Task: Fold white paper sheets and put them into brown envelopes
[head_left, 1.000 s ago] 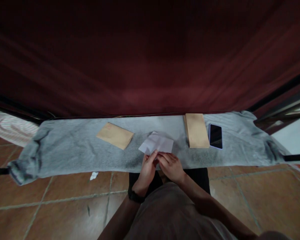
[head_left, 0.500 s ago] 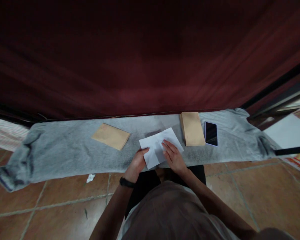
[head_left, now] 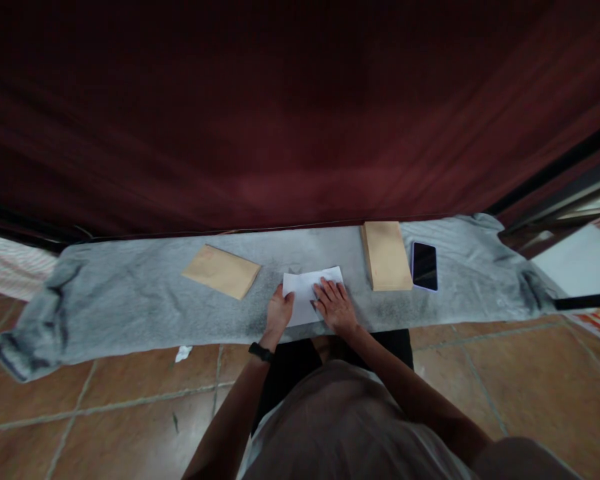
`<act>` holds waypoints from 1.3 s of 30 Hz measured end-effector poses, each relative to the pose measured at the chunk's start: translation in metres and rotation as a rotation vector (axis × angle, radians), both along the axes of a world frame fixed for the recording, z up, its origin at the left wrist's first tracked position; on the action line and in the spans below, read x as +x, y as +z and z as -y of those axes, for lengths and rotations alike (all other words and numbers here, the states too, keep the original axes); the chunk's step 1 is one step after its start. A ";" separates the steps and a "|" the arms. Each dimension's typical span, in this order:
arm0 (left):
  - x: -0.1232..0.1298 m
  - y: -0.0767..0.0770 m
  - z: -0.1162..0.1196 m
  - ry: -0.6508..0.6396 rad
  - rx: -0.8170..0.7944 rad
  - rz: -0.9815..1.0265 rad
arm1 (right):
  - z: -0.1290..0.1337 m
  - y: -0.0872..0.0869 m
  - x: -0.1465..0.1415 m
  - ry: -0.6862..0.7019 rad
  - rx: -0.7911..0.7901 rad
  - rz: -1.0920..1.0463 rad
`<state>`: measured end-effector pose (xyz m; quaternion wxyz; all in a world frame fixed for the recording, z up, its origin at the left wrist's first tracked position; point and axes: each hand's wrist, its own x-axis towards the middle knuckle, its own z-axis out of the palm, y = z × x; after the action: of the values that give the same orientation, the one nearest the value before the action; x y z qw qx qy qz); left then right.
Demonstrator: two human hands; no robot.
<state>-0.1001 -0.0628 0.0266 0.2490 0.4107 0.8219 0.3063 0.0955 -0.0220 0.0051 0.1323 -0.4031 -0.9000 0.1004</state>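
Note:
A white sheet of paper (head_left: 303,301) lies on the grey cloth in front of me, its long side roughly level. My left hand (head_left: 280,308) grips the paper's left edge, thumb on top and fingers partly hidden beneath. Spread flat over the right part of the sheet is my right hand (head_left: 335,305), its fingers apart and pointing away from me. To the left rests a brown envelope (head_left: 222,271), set at a slant. A stack of brown envelopes (head_left: 389,257) stands to the right of the paper.
Right of the stack lies a phone (head_left: 424,266) with a dark screen. The grey cloth (head_left: 130,300) covers a narrow bench against a dark red curtain (head_left: 290,153). A scrap of white paper (head_left: 183,353) is on the tiled floor (head_left: 130,387).
The white paper has turned from slanted to nearly level, come down flat on the cloth and appears smaller. My right hand has moved slightly left and flattened onto it.

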 end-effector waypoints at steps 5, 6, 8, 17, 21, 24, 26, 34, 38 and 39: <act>0.003 0.003 0.002 -0.017 -0.128 -0.102 | -0.011 -0.013 0.010 -0.127 0.058 -0.009; 0.003 0.004 0.003 -0.010 -0.150 -0.118 | -0.013 -0.015 0.013 -0.146 0.061 -0.011; 0.003 0.008 0.005 0.008 -0.190 -0.159 | -0.017 -0.017 0.019 -0.168 0.056 -0.009; 0.044 0.004 0.017 -0.331 0.133 -0.654 | -0.020 -0.001 -0.004 -0.064 0.010 -0.050; 0.063 -0.014 0.011 -0.440 0.077 -0.602 | -0.026 0.001 -0.016 0.032 -0.036 -0.042; 0.059 -0.021 0.010 -0.402 0.051 -0.543 | -0.029 -0.005 -0.012 -0.010 -0.042 -0.029; 0.051 -0.022 0.013 -0.384 0.058 -0.517 | -0.031 -0.009 -0.006 -0.047 -0.033 -0.028; 0.025 -0.021 0.034 -0.270 0.040 -0.555 | -0.035 -0.018 0.013 -0.196 0.010 -0.042; 0.019 -0.022 0.041 -0.234 0.038 -0.550 | -0.041 -0.017 0.024 -0.235 0.019 -0.045; 0.018 -0.022 0.042 -0.224 0.041 -0.553 | -0.042 -0.015 0.026 -0.245 0.016 -0.051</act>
<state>-0.0821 -0.1046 0.0044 0.0397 0.5716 0.8017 0.1699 0.1217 0.0198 -0.0100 0.1696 -0.5062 -0.8412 0.0863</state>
